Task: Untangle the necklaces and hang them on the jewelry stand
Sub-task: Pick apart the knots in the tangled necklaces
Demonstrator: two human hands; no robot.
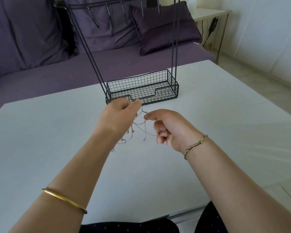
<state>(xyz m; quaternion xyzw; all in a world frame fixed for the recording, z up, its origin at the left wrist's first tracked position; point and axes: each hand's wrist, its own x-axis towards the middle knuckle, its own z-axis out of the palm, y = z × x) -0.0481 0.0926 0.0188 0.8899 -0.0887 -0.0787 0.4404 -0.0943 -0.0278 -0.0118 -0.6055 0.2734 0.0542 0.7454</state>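
A tangle of thin necklace chains [140, 127] hangs in the air above the white table [57, 132], stretched between my two hands. My left hand [119, 113] pinches a strand at the top of the tangle, just in front of the stand's basket. My right hand [168, 128] pinches another strand with thumb and forefinger, and its lower fingers curl round a further piece. Loose ends dangle toward the tabletop. The black wire jewelry stand [141, 88] rises behind the hands, its hooks [109, 14] bare at the top of the view.
A purple sofa [40, 68] with cushions lies behind the table. A small white side table [208, 14] with cables stands at the back right. The table's right edge drops to a pale floor.
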